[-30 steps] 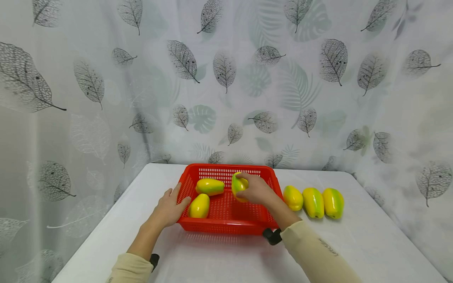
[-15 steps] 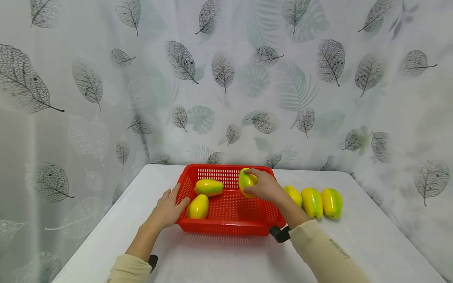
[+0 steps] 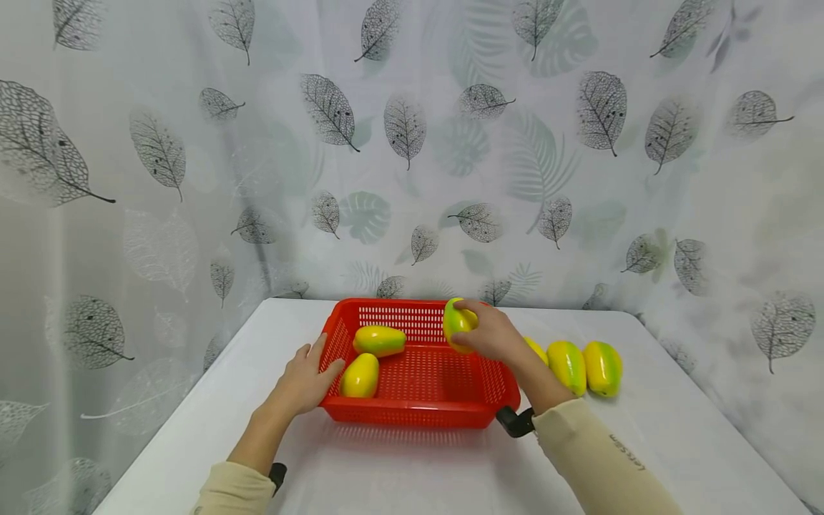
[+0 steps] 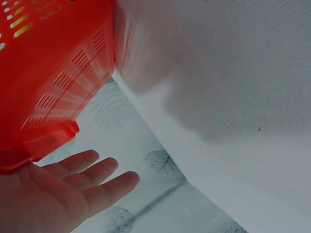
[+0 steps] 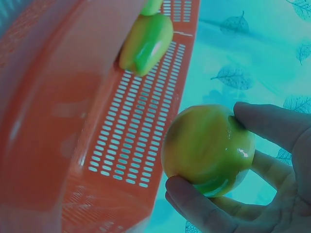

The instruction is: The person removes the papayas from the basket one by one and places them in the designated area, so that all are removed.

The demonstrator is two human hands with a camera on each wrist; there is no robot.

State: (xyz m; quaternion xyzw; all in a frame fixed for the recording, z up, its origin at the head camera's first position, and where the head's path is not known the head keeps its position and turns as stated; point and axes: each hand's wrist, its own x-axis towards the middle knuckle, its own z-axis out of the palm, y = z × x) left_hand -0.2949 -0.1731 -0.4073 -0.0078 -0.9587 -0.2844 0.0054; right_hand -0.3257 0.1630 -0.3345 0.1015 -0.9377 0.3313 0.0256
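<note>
A red slotted plastic basket (image 3: 412, 404) stands on the white table, with two yellow-green papayas inside its left half: one papaya (image 3: 380, 341) lies sideways behind the other papaya (image 3: 360, 375). My left hand (image 3: 305, 383) rests against the basket's left rim. In the left wrist view its fingers (image 4: 109, 191) extend loosely past the rim. Above the right back part of the basket, my right hand (image 3: 494, 336) holds a papaya (image 3: 455, 325) between thumb and fingertips. The right wrist view shows this papaya (image 5: 206, 148) end-on, clear of the basket wall.
Right of the basket, a papaya (image 3: 566, 366) and another papaya (image 3: 604, 368) lie side by side on the white table (image 3: 676, 429). A third beside them is mostly covered by my right forearm. A leaf-patterned curtain (image 3: 412, 179) encloses the back and sides.
My right hand has raised the papaya and carried it to the right, from low inside the basket to about the height of its back rim. My left hand keeps its place.
</note>
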